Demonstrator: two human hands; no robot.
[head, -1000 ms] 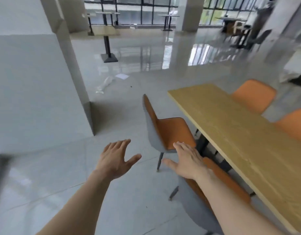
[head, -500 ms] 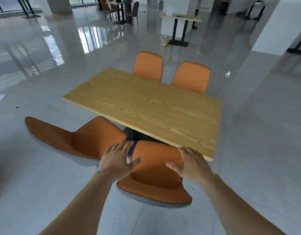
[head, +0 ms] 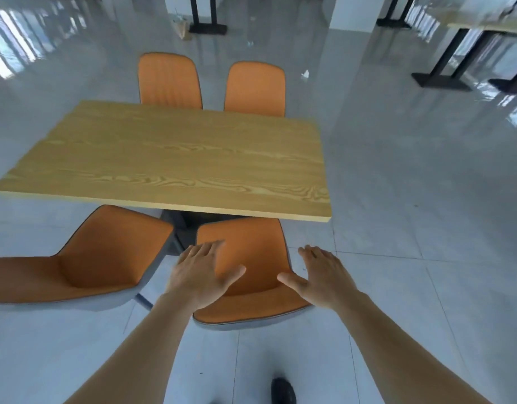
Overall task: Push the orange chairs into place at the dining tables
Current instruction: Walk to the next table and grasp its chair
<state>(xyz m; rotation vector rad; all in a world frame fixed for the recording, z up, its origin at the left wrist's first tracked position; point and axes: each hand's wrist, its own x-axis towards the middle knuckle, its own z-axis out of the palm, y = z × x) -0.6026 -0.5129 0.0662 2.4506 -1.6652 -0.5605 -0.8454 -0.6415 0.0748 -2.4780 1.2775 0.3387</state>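
While both hands (head: 252, 277) hover (fingers spread), the near chair (head: 251, 258) sits beneath.

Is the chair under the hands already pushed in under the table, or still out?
Still out. Most of the chair shows in front of the table edge.

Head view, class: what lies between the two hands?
The near orange chair's backrest and seat span the gap between the left hand and right hand.
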